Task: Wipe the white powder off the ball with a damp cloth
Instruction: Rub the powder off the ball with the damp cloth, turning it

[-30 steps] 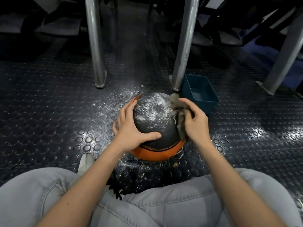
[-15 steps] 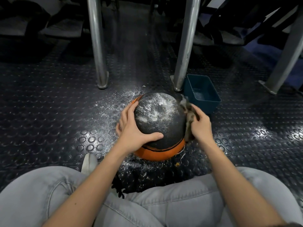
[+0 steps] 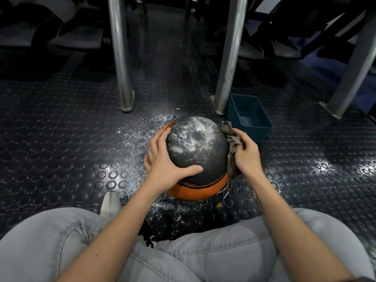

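Head camera, looking down: studded floor (image 3: 61, 139) all round, and the ball (image 3: 199, 151) sits on it between my knees, black panel up, orange below. It looks firm and pebbled, likely to roll, so my left hand (image 3: 162, 169) spreads wide over its near-left side to pin it. Metal legs (image 3: 120, 58) and the blue tub (image 3: 249, 119) crowd the far side; open floor lies left. My right hand (image 3: 247, 157) bunches the cloth (image 3: 231, 139) against the ball's right flank. White powder (image 3: 195, 131) dusts the crown.

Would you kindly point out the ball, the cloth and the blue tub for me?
ball (image 3: 195, 147): head view, powdered dark top.
cloth (image 3: 229, 131): head view, bunched upper fold.
blue tub (image 3: 262, 133): head view, front wall.
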